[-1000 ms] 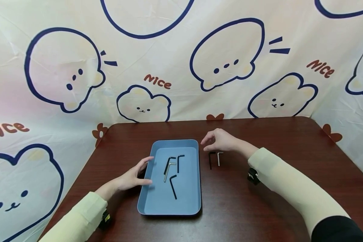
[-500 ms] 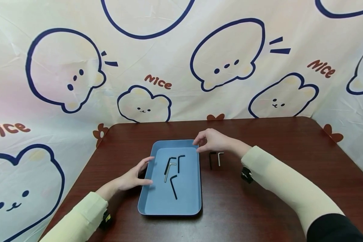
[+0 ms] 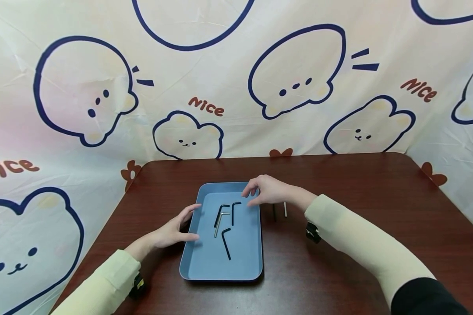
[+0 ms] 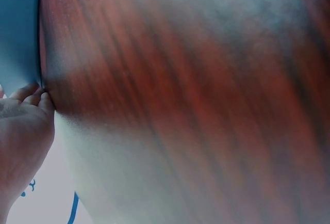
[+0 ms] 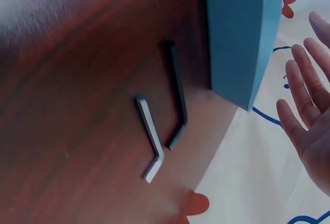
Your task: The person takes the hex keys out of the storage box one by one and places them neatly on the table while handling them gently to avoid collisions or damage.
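Note:
The blue tray (image 3: 242,269) holds several L-shaped hex keys: a silver one (image 3: 218,226) and black ones, one of them (image 3: 226,247) lower down. My left hand (image 3: 171,230) rests thumb and fingertips on the tray's left rim; the left wrist view shows this hand (image 4: 23,136) at the tray's edge. Over the tray's upper right rim hovers my right hand (image 3: 275,190), fingers apart and loosely bent, holding nothing. To the right of the tray, a black key (image 5: 178,87) and a silver key (image 5: 150,128) lie on the table, partly hidden by the right hand in the head view.
The dark brown wooden table (image 3: 339,271) extends around the tray. Behind it and at both sides hangs a pale cloth (image 3: 236,87) with blue-outlined cartoon figures.
My right hand has moved left from above the two table keys to over the tray's right rim, dipping slightly. The left hand, tray and keys have stayed put.

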Available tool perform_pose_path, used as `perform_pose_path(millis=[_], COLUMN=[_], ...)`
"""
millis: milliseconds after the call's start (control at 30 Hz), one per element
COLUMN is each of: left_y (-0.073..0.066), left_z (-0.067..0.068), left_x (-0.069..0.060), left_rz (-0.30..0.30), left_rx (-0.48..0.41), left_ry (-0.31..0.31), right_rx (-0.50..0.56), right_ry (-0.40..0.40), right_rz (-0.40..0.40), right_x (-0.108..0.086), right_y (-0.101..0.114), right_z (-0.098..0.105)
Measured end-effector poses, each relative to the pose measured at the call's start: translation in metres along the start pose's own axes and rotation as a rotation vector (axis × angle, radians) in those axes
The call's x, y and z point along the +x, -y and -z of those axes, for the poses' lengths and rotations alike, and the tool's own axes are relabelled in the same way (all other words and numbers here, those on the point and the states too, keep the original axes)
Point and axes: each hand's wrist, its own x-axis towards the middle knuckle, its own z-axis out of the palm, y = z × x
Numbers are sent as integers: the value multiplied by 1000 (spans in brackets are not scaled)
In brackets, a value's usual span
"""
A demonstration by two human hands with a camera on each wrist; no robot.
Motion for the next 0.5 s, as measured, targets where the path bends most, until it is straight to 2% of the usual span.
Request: perform_pose_path(millis=[500], left_y=[3], left_z=[0], left_x=[1], left_rz=[-5], left_rx=[-3], left_ry=[-1], right_rx=[7], right_ry=[61], right_rz=[28], right_x=[9], right_y=[5], right_z=[-31])
